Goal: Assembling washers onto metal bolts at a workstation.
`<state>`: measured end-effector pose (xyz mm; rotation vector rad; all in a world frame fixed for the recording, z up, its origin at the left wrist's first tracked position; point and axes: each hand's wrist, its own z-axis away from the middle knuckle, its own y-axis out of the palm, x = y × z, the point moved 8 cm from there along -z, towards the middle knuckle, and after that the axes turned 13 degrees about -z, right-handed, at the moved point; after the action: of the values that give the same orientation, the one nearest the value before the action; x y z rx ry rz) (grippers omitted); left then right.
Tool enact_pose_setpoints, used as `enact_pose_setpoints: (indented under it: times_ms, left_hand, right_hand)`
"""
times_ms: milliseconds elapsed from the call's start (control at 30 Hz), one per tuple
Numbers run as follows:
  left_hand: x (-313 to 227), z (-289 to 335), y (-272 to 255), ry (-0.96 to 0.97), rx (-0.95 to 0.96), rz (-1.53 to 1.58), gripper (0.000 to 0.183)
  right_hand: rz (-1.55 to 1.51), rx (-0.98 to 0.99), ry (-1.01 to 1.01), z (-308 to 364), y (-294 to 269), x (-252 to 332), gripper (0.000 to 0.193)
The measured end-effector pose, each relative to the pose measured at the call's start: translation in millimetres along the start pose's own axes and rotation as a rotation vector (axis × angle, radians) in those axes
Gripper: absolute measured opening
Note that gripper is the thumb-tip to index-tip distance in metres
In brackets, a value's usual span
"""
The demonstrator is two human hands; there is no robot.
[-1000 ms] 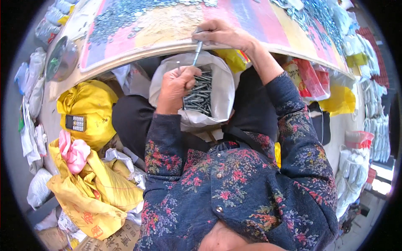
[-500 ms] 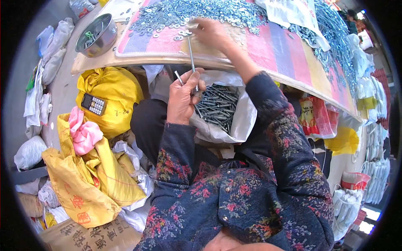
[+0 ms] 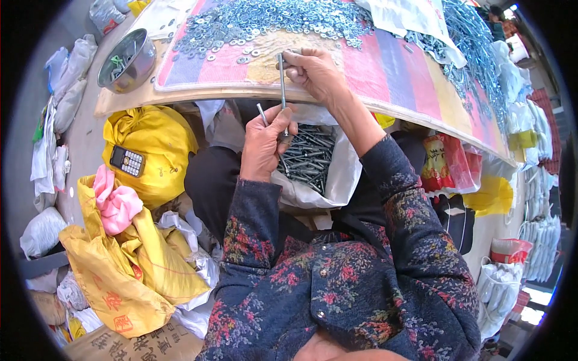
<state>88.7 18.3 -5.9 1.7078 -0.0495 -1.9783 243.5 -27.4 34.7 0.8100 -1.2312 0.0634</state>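
My left hand (image 3: 263, 147) is closed around long metal bolts. One long bolt (image 3: 282, 81) stands nearly upright from its fingers, and a second bolt (image 3: 262, 114) sticks out beside the thumb. At the top end of the long bolt, my right hand (image 3: 316, 75) has its thumb and fingertips pinched together; whatever lies between them is too small to make out. Below my hands, between my knees, an opened white sack (image 3: 343, 180) holds many dark bolts (image 3: 308, 157). Flat metal washers (image 3: 265, 21) lie spread over the striped cloth (image 3: 367, 69) on the table.
A metal bowl (image 3: 144, 71) with small parts stands at the table's left corner. Long shiny bolts (image 3: 475, 66) are heaped at the right, partly under white plastic (image 3: 409, 21). A phone (image 3: 127, 161) rests on a yellow bag (image 3: 162, 135), with yellow sacking (image 3: 120, 271) nearer me.
My right hand has come back from the washers toward me and now meets the long bolt's top end. My left hand keeps its grip on the bolts.
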Motion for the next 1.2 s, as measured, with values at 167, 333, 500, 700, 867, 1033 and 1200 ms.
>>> enact_pose_setpoints:
  times_ms: [167, 333, 500, 700, 867, 1033, 1200]
  left_hand:
    - [2.8, -1.8, 17.4, -0.102, 0.125, 0.071, 0.023]
    - [-12.4, -9.2, -36.5, -0.009, -0.073, 0.244, 0.021]
    - [-8.9, -11.3, -23.0, 0.294, -0.017, -0.087, 0.018]
    - [3.0, -17.2, -12.3, 0.209, -0.156, 0.217, 0.012]
    - [4.2, -15.8, -27.7, 0.194, -0.185, 0.298, 0.012]
    - [10.7, -35.4, -3.0, 0.353, -0.108, 0.062, 0.015]
    - [-35.9, 5.5, 0.0, 0.758, -0.063, -0.471, 0.015]
  right_hand:
    - [0.473, 0.037, -0.404, 16.1, 0.1, 40.3, 0.007]
    - [1.222, 0.626, -0.342, 49.0, 82.2, 1.0, 0.036]
    - [1.325, 0.206, -0.591, -117.0, -13.8, 40.8, 0.037]
    - [1.952, 0.072, -0.626, -179.2, -28.0, 30.1, 0.046]
    - [2.065, 0.170, -0.551, -204.4, -12.1, 13.2, 0.051]
    - [2.212, 0.197, -0.689, -234.9, -57.8, 47.4, 0.042]
    - [1.865, 0.339, -0.711, -223.3, -96.9, 31.1, 0.026]
